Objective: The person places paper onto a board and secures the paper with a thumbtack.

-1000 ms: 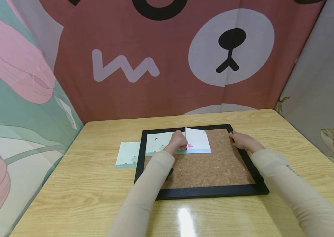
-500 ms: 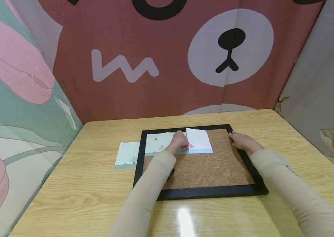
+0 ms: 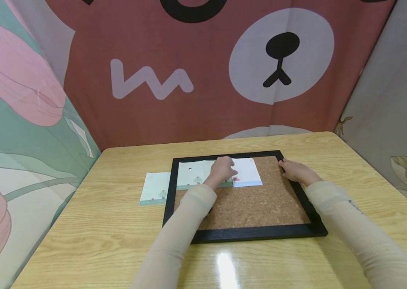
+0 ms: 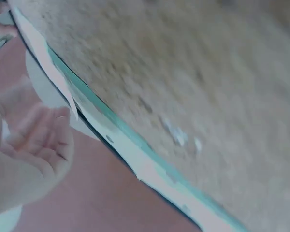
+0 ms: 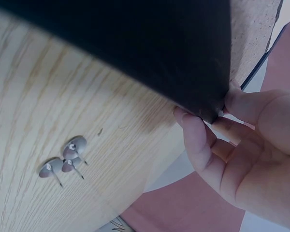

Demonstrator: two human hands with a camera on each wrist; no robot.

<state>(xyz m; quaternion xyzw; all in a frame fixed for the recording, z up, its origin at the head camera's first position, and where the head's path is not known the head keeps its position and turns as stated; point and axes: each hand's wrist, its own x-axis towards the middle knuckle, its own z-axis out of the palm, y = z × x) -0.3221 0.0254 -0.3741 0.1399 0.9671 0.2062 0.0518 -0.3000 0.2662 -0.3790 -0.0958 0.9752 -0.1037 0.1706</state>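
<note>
A cork board (image 3: pixel 261 204) with a black frame lies on the table. Across its upper part are pale green printed sheets (image 3: pixel 189 175), with a white sheet (image 3: pixel 248 172) to their right. A small round metal tack head (image 3: pixel 190 169) shows on the leftmost sheet. My left hand (image 3: pixel 221 171) is over the seam beside the white sheet; in the left wrist view its fingers (image 4: pixel 48 140) are loosely bent with nothing between them. With thumb and fingers, my right hand (image 5: pixel 241 140) grips the black frame (image 5: pixel 183 53) at the board's right side.
Another pale green sheet (image 3: pixel 154 188) lies on the table at the board's left edge. Three metal thumbtacks (image 5: pixel 73 146) rest on the wood in the right wrist view, points exposed. A printed curtain (image 3: pixel 153 116) hangs behind the table (image 3: pixel 98 216).
My left hand's fingers have loosened and spread. The white sheet, whose upper left corner stood up, now lies flatter and slightly further right. My right hand stays on the frame.
</note>
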